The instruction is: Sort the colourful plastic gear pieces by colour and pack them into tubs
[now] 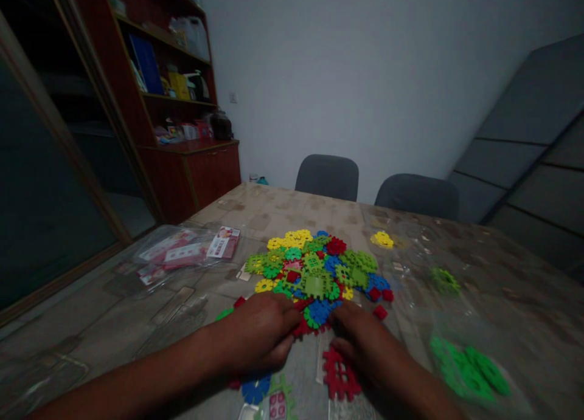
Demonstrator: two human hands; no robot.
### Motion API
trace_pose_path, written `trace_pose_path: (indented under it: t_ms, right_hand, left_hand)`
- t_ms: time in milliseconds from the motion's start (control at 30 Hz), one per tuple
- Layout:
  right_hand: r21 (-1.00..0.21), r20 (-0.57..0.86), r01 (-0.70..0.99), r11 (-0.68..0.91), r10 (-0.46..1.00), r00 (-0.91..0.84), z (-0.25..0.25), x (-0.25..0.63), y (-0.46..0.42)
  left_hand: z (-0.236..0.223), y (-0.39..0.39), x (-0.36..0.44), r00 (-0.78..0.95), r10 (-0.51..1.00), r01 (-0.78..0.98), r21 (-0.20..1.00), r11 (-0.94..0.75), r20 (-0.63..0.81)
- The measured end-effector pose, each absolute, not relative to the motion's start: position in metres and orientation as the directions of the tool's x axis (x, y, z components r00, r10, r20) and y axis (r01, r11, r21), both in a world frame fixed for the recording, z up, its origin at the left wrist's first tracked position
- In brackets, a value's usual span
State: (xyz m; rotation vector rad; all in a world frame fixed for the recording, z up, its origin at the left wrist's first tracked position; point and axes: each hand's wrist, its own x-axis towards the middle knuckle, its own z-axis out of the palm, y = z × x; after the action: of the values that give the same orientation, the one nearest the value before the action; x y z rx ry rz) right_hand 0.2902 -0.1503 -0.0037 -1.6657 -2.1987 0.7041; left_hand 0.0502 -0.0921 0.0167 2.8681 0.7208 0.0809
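Note:
A heap of interlocking plastic toy pieces (317,283) in green, yellow, red and blue lies at the middle of the table. My left hand (262,326) rests at the heap's near left side, fingers curled beside red pieces; what is under the fingertips is hidden. At the near right side, my right hand (362,335) has its bent fingers against the edge of a blue notched disc (320,312); whatever they pinch is hidden. Below this hand sits a red square lattice piece (340,374). Another blue notched disc (256,389) lies below my left hand.
Clear plastic bags with printed cards (182,253) lie at the left. On the right are bagged green discs (469,368), a green piece (444,280) and yellow pieces (382,239). Two grey chairs (327,175) stand beyond the patterned table (269,207).

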Motion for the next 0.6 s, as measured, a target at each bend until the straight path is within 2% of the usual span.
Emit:
trace_pose_path:
  t_ms: [67,133,233,300,433,500,600]
  right_hand:
    - [-0.491,-0.035,0.844,0.214,0.964,-0.265,-0.01,0.287,-0.148]
    - [-0.46,-0.009,0.855,0.238,0.962,-0.273,-0.013,0.285,-0.146]
    - [-0.412,-0.002,0.879,0.24,0.964,-0.265,-0.01,0.281,-0.144]
    - [-0.359,-0.034,0.905,0.227,0.966,-0.256,-0.006,0.278,-0.142]
    - [-0.26,-0.087,0.932,0.251,0.956,-0.282,0.002,0.272,-0.138]
    - [-0.255,-0.089,0.926,0.279,0.947,-0.31,0.003,0.271,-0.137]
    - [-0.257,-0.072,0.904,0.341,0.926,-0.37,0.003,0.275,-0.137]
  left_hand:
    - [0.01,-0.088,0.051,0.868,0.494,0.475,0.212,-0.854,0.047]
    - [0.007,-0.085,0.051,0.855,0.516,0.48,0.29,-0.828,0.058]
    - [0.009,-0.084,0.05,0.849,0.528,0.467,0.452,-0.76,0.011]
    - [0.013,-0.086,0.049,0.853,0.52,0.459,0.516,-0.723,-0.03]
    - [0.013,-0.086,0.047,0.847,0.53,0.487,0.467,-0.738,-0.046]
    - [0.01,-0.085,0.046,0.841,0.539,0.5,0.443,-0.744,-0.042]
    - [0.011,-0.082,0.044,0.839,0.543,0.492,0.47,-0.733,-0.033]
